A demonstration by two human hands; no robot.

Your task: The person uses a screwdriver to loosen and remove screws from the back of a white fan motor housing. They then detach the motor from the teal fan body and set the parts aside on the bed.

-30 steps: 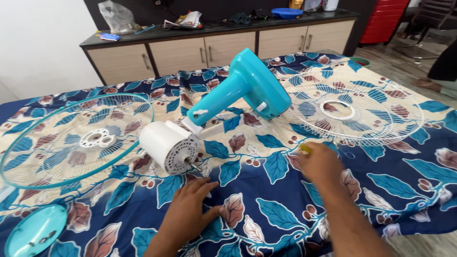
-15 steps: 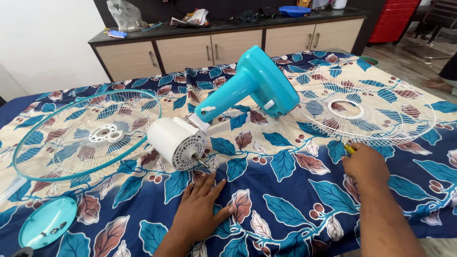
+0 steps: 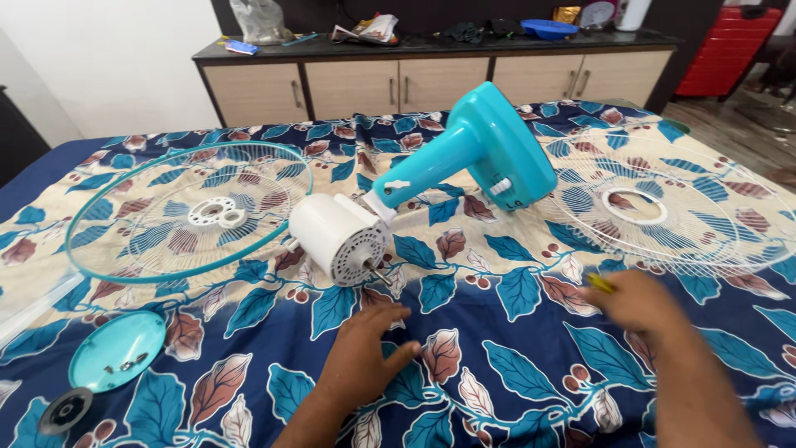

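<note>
Nearest the camera, the left hand (image 3: 361,357) lies palm down on the bedsheet (image 3: 514,390), fingers loosely spread and thumb out, holding nothing; it sits just short of the motor (image 3: 340,238), prob. as a brace or ready to steady it. The right hand (image 3: 638,303) is blurred w/ motion, fingers curled round a small yellow thing (image 3: 600,283), likely a screwdriver handle, though only the tip shows, so the exact grip can't be told. At the near left edge a dark round cap (image 3: 65,409) lies flat, and just beyond it a teal disc (image 3: 116,350) lies dished side up w/ a few small screws resting in it, which looks like a way to keep loose bits from rolling off into the fabric. Mid-bed, the motor rests on its side, white vented housing and bare shaft (image 3: 379,274) pointing toward the person, so the shaft end is open to reach. It is joined by a teal neck to the base (image 3: 497,141), which is tipped up on edge beyond it, approx. centre of the bed. Left of the motor, a guard (image 3: 186,211) w/ a teal rim lies flat, its edge just beside the housing; right of the base, a second guard (image 3: 663,203), pale wire, lies flat too, both set well apart from the hands. Farthest off, a cabinet (image 3: 431,70) runs along the wall, w/ clutter & a blue bowl (image 3: 550,28) on top.
</note>
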